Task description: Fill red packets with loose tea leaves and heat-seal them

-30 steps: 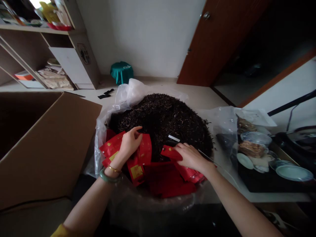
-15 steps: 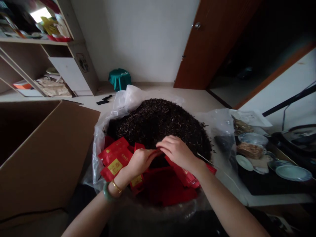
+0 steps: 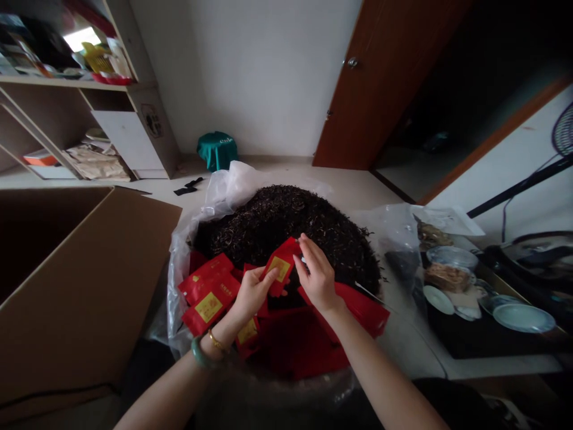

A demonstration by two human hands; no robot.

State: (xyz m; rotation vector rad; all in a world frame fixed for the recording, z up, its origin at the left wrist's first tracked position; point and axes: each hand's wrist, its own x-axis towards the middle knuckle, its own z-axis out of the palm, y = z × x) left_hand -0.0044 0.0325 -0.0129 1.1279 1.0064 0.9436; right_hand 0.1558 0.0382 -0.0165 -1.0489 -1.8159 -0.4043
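Observation:
My left hand (image 3: pixel 257 292), with a bangle and bracelet at its wrist, pinches a red packet (image 3: pixel 276 279) with a yellow label. It is held tilted above the pile. Beside the packet's upper right corner is my right hand (image 3: pixel 317 272), thumb and fingers apart. Something small and white shows between them, too small to name. Below lies a heap of dark dried leaves, like loose tea (image 3: pixel 308 215), in a clear plastic bag (image 3: pixel 178 280). More red packets with yellow labels (image 3: pixel 208 306) rest on its left, and other red packets (image 3: pixel 362 310) lie to the right.
A large open cardboard box (image 3: pixel 102 286) stands at the left. To the right, a dark tray (image 3: pixel 483 340) carries lidded dishes and a clear tub (image 3: pixel 447 276). A teal-covered bin (image 3: pixel 218 150) sits by the wall, near a brown door (image 3: pixel 358 101) and a shelf unit (image 3: pixel 147 128).
The packet has turned so its yellow label faces me, in my left hand. My right hand has moved off its top edge, slightly right, and its fingers have spread.

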